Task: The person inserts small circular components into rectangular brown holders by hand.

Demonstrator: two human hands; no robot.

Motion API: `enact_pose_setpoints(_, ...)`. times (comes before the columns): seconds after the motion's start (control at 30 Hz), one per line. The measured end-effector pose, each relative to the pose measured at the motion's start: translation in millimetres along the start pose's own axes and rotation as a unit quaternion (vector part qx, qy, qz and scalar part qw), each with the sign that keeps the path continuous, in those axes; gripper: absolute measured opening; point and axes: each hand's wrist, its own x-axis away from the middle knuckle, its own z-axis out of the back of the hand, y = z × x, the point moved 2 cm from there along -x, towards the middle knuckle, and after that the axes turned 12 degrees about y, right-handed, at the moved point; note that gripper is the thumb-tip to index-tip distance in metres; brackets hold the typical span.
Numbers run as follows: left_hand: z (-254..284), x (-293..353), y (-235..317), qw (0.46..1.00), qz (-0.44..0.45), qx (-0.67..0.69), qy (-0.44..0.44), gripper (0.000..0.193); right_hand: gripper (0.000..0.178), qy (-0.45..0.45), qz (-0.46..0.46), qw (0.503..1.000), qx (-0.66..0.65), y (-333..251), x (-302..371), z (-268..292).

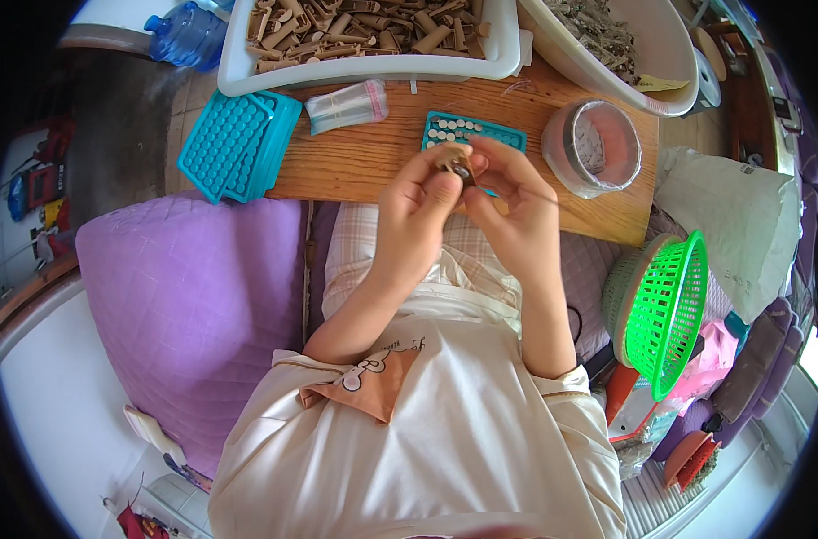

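My left hand (415, 211) and my right hand (523, 211) meet above the near edge of the wooden table. Between their fingertips they pinch a small brown part (457, 163) with a dark, shiny spot; its exact kind is too small to tell. Just behind my fingers lies a teal tray (514, 139) with small round whitish pieces in some of its hollows. My hands hide the tray's near side.
A white bin (373, 70) of brown plastic parts stands at the back, beside a white basin (665, 99). Left are stacked teal trays (234, 148) and clear plastic bags (348, 106). A plastic-lined tub (560, 148) stands right, a green basket (674, 314) beyond the edge.
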Motion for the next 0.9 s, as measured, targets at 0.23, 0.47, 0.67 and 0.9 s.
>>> enact_pose_setpoints(0.23, 13, 0, -6, 0.969, -0.130, -0.207, 0.028, 0.029, 0.026, -0.091, -0.020, 0.990, 0.109, 32, -17, 6)
enact_pose_setpoints(0.47, 60, -15, -12, 0.991, 0.082, -0.007, 0.102, 0.034, 0.022, -0.002, 0.120, 0.953, 0.276, 77, -58, 28)
enact_pose_setpoints(0.67, 57, -12, -13, 0.991, 0.121, -0.051, 0.039, 0.037, 0.019, 0.028, 0.197, 0.907, 0.371, 87, -61, 12)
enact_pose_setpoints(0.9, 51, -14, -8, 0.988, 0.145, -0.045, 0.012, 0.038, 0.018, 0.000, 0.251, 0.847, 0.470, 78, -56, 5)
